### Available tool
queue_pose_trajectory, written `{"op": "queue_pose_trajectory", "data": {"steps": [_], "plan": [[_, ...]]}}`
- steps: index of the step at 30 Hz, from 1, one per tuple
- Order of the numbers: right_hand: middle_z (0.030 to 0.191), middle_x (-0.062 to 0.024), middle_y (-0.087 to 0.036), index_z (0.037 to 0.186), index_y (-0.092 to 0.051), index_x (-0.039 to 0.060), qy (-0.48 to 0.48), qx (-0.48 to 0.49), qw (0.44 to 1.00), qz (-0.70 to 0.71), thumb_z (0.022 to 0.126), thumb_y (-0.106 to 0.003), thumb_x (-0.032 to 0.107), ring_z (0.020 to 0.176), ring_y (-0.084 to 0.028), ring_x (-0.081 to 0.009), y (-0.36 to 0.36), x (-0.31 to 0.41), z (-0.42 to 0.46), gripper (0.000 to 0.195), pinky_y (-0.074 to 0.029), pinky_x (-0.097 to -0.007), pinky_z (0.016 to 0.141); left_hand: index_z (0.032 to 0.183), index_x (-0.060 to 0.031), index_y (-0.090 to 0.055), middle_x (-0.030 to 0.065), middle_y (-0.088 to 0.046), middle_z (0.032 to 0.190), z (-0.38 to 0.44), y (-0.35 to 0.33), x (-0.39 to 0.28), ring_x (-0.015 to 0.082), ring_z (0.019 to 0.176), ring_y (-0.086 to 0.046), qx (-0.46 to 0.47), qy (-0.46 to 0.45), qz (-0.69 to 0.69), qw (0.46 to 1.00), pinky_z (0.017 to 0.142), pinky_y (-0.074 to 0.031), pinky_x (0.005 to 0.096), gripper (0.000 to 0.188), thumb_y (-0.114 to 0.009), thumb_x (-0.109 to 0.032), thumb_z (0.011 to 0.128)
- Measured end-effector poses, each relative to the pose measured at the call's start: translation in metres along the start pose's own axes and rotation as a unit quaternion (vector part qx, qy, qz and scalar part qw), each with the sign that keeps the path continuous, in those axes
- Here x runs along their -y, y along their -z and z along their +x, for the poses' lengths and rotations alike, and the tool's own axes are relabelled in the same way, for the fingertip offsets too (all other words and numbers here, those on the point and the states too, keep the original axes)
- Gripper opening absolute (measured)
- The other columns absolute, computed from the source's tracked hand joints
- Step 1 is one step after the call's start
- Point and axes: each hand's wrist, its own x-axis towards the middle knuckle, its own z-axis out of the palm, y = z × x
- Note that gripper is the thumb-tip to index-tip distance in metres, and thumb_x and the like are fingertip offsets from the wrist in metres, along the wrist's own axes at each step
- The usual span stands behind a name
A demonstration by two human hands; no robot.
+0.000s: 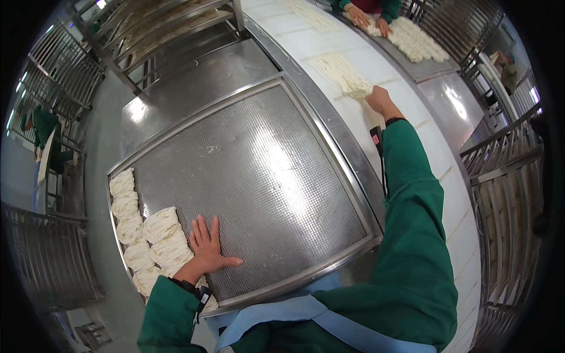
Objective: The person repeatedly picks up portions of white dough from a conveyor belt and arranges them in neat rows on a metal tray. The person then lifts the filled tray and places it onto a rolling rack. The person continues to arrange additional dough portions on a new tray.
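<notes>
My left hand (209, 251) rests with fingers spread on a metal mesh tray (238, 185), just right of the folded noodle bundles (165, 225) and holding nothing. Two rows of these pale bundles lie along the tray's left side. Over the white conveyor belt (423, 176), my right hand (378, 100) is closed on the near end of a flat strand of fresh noodles (337, 73). The strand's far part lies spread on the belt. Both wrists wear dark bands with small devices.
Across the belt a co-worker's hands (371, 22) touch noodle bundles (410, 39) on another tray. A metal rack (176, 35) holding trays stands beyond my tray. More racks (507, 212) stand at the right. Another person (44, 128) works at the far left.
</notes>
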Motion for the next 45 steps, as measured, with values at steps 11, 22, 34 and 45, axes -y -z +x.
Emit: {"op": "queue_pose_trajectory", "data": {"steps": [11,22,34,45], "plan": [[0.088,-0.0087,-0.066,0.105,-0.062,-0.0013,0.367,0.011,0.897,0.246,0.077,-0.065,0.008,0.082,-0.064,-0.0184,0.162,0.263,-0.095,0.03,-0.051,-0.0312,0.078,0.156,-0.0077,-0.017,0.0236,-0.028,0.156,0.005,0.106,0.01,0.0395,0.145,-0.024,-0.223,-0.126,-0.189,0.948,0.119,-0.022,0.0465,0.106,-0.076,-0.049,0.078],[0.087,-0.0091,-0.066,0.091,-0.063,-0.0011,0.366,0.218,0.457,0.781,0.078,-0.058,0.0,0.082,-0.063,-0.0217,0.098,0.506,-0.232,0.014,-0.051,-0.0338,0.077,0.157,-0.0139,-0.01,0.0167,-0.019,0.161,-0.08,0.286,0.021,0.0375,0.146,-0.024,-0.325,-0.163,-0.22,0.905,0.118,-0.024,0.0368,0.103,-0.076,-0.032,0.08],[0.109,-0.0154,-0.058,0.11,-0.054,-0.0058,-0.038,0.147,0.649,0.746,0.084,-0.058,-0.007,0.098,-0.06,-0.0253,-0.11,0.376,-0.208,0.027,-0.051,-0.0348,0.086,0.14,-0.0179,-0.048,0.0113,-0.053,0.122,0.088,0.121,0.144,0.0316,0.112,-0.055,-0.348,-0.13,-0.016,0.928,0.095,-0.048,0.0377,0.07,-0.051,0.017,0.08],[0.104,-0.018,-0.063,0.112,-0.058,-0.0013,0.335,0.134,0.827,0.431,0.078,-0.068,0.009,0.095,-0.063,-0.0282,-0.085,0.464,-0.268,0.037,-0.05,-0.0375,0.084,0.153,-0.0239,-0.031,0.012,-0.057,0.137,0.061,0.127,0.176,0.0282,0.123,-0.056,-0.23,-0.051,-0.08,0.969,0.116,-0.025,0.0439,0.087,-0.066,-0.005,0.075]]}}
